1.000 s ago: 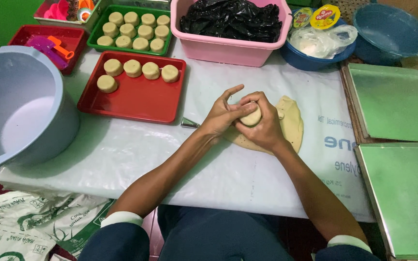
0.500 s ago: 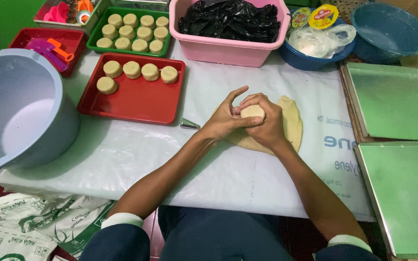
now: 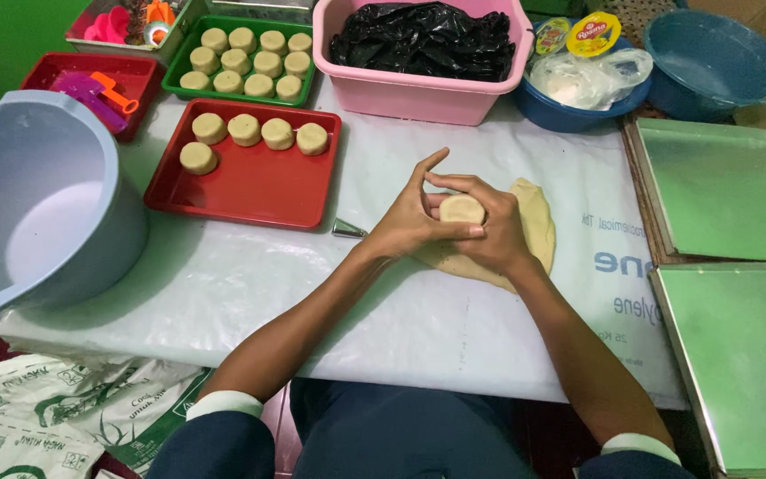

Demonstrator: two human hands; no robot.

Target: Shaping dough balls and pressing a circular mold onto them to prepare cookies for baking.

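Note:
Both hands meet over the middle of the table around a small round piece of pale dough [image 3: 462,208]. My right hand [image 3: 494,235] cups it from below and the side. My left hand [image 3: 414,217] presses against it with the thumb, its index finger raised. Under the hands lies a larger flat slab of the same dough [image 3: 538,226] on the white plastic sheet [image 3: 401,302]. A small metal cone [image 3: 347,230] lies just left of my left wrist.
A red tray [image 3: 250,186] holds several dough discs; a green tray [image 3: 190,62] behind it holds more. A big grey bucket [image 3: 37,204] stands at left, a pink tub [image 3: 418,93] and blue bowls [image 3: 711,53] at the back, two green baking trays [image 3: 729,191] at right.
The hands have turned the dough piece between them; the left index finger has lifted. The hands stay over the same spot.

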